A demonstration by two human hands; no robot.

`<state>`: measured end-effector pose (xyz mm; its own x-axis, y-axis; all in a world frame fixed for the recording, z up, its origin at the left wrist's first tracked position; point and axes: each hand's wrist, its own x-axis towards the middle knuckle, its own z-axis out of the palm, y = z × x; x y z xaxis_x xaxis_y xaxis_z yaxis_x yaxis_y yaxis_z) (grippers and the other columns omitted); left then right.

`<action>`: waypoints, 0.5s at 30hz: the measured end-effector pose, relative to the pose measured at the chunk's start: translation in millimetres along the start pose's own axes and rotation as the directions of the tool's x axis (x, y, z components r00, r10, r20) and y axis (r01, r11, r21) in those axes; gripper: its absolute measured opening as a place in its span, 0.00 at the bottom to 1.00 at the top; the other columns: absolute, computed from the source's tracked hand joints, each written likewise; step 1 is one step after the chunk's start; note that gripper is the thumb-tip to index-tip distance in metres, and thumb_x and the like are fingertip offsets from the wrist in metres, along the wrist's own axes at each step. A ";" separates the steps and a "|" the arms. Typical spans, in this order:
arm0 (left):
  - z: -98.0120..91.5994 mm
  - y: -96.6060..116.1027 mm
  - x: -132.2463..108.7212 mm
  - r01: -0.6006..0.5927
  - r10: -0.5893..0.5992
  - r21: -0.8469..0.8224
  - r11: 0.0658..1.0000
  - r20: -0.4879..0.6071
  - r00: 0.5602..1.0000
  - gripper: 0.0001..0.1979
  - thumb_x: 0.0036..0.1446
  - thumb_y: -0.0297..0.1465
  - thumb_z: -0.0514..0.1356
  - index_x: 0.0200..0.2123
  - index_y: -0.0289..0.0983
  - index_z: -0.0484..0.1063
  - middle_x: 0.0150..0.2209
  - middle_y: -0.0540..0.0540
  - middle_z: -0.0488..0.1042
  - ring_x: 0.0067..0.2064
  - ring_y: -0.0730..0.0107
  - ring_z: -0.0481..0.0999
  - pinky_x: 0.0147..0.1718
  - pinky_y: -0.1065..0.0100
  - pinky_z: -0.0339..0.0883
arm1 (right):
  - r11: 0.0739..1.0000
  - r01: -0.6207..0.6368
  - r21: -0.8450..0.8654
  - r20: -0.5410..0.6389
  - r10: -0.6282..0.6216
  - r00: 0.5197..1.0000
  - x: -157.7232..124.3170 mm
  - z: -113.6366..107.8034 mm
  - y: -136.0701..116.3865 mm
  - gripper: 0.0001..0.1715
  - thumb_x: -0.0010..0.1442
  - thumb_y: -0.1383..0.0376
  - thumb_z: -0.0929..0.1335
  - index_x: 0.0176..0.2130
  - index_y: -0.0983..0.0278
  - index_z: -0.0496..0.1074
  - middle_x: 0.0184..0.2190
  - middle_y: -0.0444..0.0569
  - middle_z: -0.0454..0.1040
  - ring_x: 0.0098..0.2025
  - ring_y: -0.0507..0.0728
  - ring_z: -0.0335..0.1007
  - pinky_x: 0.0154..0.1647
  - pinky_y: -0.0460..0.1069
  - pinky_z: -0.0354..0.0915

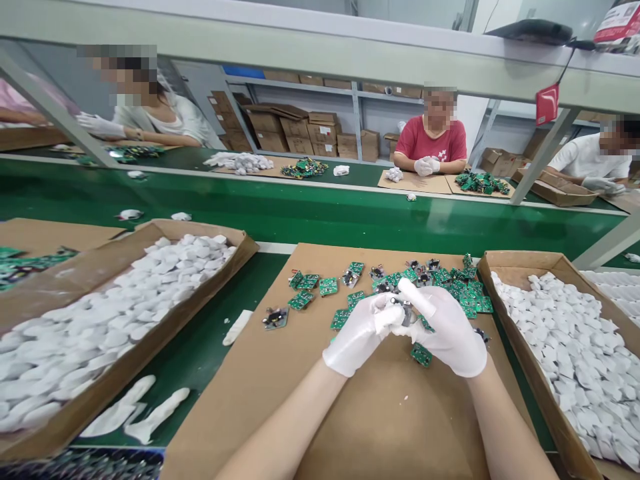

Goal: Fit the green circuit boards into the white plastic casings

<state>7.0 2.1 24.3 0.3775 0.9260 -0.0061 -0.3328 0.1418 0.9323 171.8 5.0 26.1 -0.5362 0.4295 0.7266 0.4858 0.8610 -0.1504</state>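
I can read nothing from here: the red tag [547, 105] hanging off the frame bears only a white mark, and labels on the far cartons [300, 135] are too small.

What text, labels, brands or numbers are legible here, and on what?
Nothing reads clearly.
Red hanging tag: white mark, no legible words.
Red-and-white package, top right: print blurred.
Carton labels on the shelves: too small.
Held circuit board and loose circuit boards: markings too small.
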 end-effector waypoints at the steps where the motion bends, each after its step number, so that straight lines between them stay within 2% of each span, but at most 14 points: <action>1: 0.3 -0.6 0.5 0.005 -0.005 -0.014 1.000 0.010 1.000 0.17 0.45 0.33 0.66 0.16 0.38 0.61 0.20 0.52 0.60 0.25 0.73 0.58 0.25 0.67 0.53 | 1.000 0.015 -0.007 0.017 -0.015 1.000 -0.3 1.8 1.3 0.43 0.67 0.64 0.64 0.71 0.59 0.38 0.27 0.46 0.72 0.27 0.58 0.64 0.27 0.51 0.62; 4: -1.5 -6.7 4.3 -0.006 0.007 -0.044 0.999 0.020 1.000 0.17 0.44 0.34 0.65 0.15 0.38 0.59 0.20 0.51 0.59 0.24 0.72 0.57 0.24 0.66 0.53 | 0.999 0.035 -0.011 0.051 -0.034 0.998 -2.7 7.0 4.0 0.41 0.67 0.67 0.62 0.70 0.61 0.37 0.26 0.45 0.71 0.27 0.58 0.62 0.27 0.50 0.59; 9: -7.7 -22.0 15.7 -0.020 0.020 -0.021 1.000 -0.037 0.999 0.20 0.40 0.33 0.67 0.14 0.38 0.56 0.18 0.55 0.52 0.22 0.78 0.50 0.20 0.68 0.46 | 0.997 0.027 -0.066 0.103 -0.020 0.994 -4.5 9.1 2.9 0.41 0.66 0.71 0.61 0.70 0.62 0.37 0.26 0.45 0.71 0.27 0.58 0.62 0.27 0.51 0.58; 12: -7.6 -20.6 15.9 -0.025 0.025 -0.013 1.000 -0.020 0.999 0.19 0.42 0.36 0.68 0.16 0.38 0.59 0.19 0.54 0.55 0.23 0.77 0.52 0.21 0.69 0.47 | 0.999 0.032 -0.038 0.053 -0.030 0.998 -1.1 4.3 -0.7 0.40 0.67 0.67 0.62 0.70 0.62 0.40 0.26 0.45 0.71 0.27 0.58 0.63 0.27 0.51 0.59; 15: -5.5 -11.2 9.2 -0.022 0.024 -0.034 0.999 0.059 0.998 0.22 0.43 0.45 0.68 0.19 0.37 0.63 0.22 0.51 0.60 0.26 0.73 0.58 0.25 0.68 0.54 | 1.000 0.006 0.029 -0.047 -0.005 0.999 1.2 -0.5 -4.0 0.40 0.66 0.67 0.64 0.70 0.58 0.43 0.29 0.46 0.74 0.30 0.58 0.67 0.30 0.51 0.64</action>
<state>9.5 11.0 11.9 0.4194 0.9070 0.0373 -0.3700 0.1333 0.9194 169.6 2.0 27.9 -0.5057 0.4119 0.7580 0.4625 0.8712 -0.1648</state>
